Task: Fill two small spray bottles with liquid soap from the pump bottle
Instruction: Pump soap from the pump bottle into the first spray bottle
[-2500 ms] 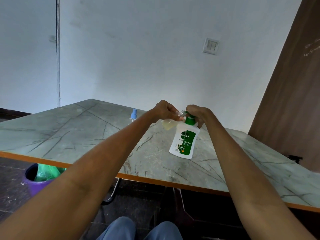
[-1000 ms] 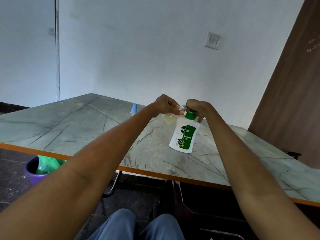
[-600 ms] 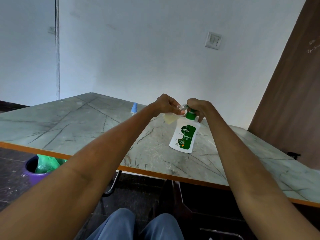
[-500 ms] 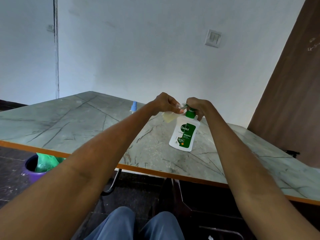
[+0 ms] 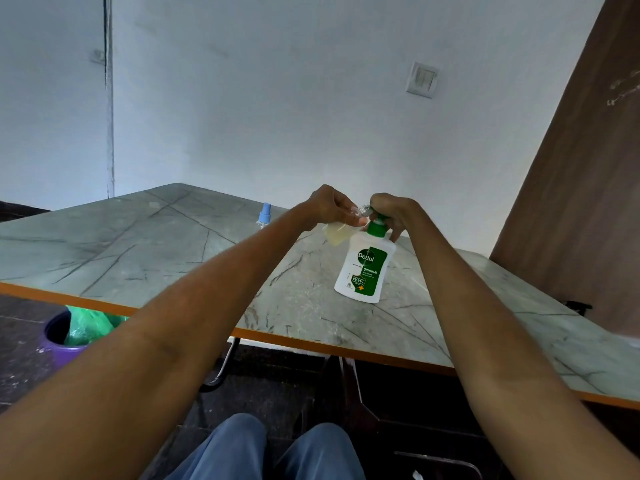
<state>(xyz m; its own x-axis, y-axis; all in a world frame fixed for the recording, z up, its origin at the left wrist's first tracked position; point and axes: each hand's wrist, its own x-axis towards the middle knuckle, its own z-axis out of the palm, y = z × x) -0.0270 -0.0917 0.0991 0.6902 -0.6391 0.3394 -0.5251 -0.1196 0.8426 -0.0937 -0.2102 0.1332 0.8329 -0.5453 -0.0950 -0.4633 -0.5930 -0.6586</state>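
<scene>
The right hand [image 5: 389,211] curls over the pump [image 5: 375,227] of the soap bottle [image 5: 364,268], which stands on the table [image 5: 145,251]. The left hand [image 5: 329,206] pinches a small bottle [image 5: 337,233], tilted, its mouth at the nozzle and partly filled. A hard press could send soap past that narrow mouth, or tip the soap bottle. Count: one soap bottle, two small bottles; the second [image 5: 265,216] stands well left, capped blue.

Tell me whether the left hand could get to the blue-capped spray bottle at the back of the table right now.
Probably not at once: the left hand holds the small bottle at the pump bottle. The table between it and the blue-capped spray bottle looks bare.
</scene>
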